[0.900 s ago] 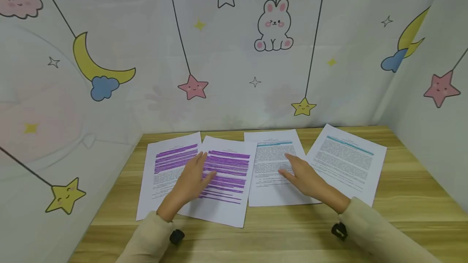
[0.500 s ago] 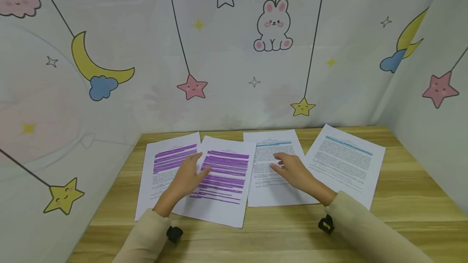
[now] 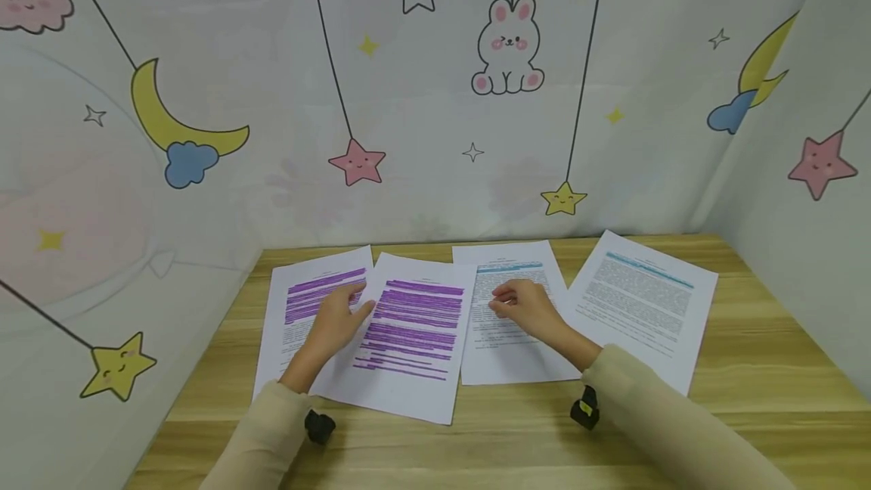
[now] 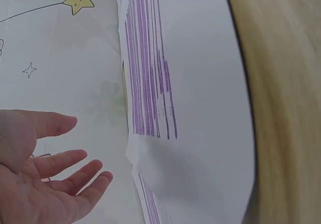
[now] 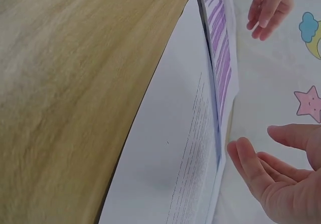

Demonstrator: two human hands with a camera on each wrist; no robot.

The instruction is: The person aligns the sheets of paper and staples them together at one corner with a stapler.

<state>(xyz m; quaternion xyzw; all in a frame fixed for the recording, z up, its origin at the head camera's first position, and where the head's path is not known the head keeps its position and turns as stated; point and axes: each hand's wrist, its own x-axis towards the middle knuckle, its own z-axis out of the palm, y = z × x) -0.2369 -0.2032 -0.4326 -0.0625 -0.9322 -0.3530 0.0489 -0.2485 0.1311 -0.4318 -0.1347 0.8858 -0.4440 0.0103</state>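
Observation:
My left hand [image 3: 333, 324] hovers over the two purple-highlighted sheets, its fingers loosely bent and holding nothing. Under it lie the far-left sheet [image 3: 299, 331] and, overlapping that one, a second sheet [image 3: 415, 392] with denser purple lines. My right hand [image 3: 527, 308] is above a printed sheet [image 3: 503, 365] marked with a blue band near its top; thumb and fingers are apart with nothing between them in the right wrist view. To the right lies a tilted sheet [image 3: 640, 308], also blue-marked at the top. The left wrist view shows the left hand [image 4: 55, 174] raised off the paper.
The sheets lie on a wood-grain table [image 3: 476, 452] against a white curtain [image 3: 435, 203] printed with stars, moons and rabbits. Similar cloth closes both sides. A small black device [image 3: 318, 426] hangs under the left wrist, another black device [image 3: 585, 408] under the right.
Both hands have drifted left, the right one further, and its fingers have curled in somewhat. The left hand has drawn back a little. The four sheets stay in place.

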